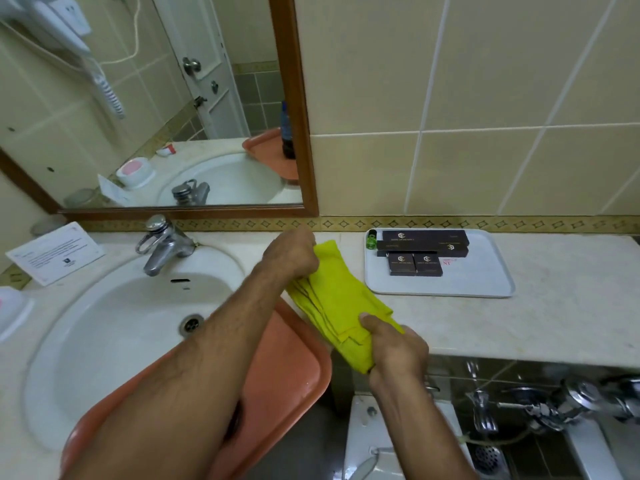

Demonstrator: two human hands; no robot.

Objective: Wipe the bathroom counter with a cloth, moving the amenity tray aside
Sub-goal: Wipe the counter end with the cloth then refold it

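A folded yellow cloth (335, 299) is stretched between both hands just above the marble counter (568, 306), right of the sink. My left hand (291, 252) grips its far end near the wall; my right hand (394, 348) grips its near end at the counter's front edge. The white amenity tray (485, 282) lies on the counter right of the cloth, against the back wall. It carries several dark boxes (415, 263) and a small green bottle (372, 239).
A white sink (114, 327) with a chrome tap (162, 245) is on the left. An orange tray (287, 372) rests over the sink's right rim under my left arm. A printed card (55, 252) stands at the far left. Chrome pipes (554, 407) lie below the counter.
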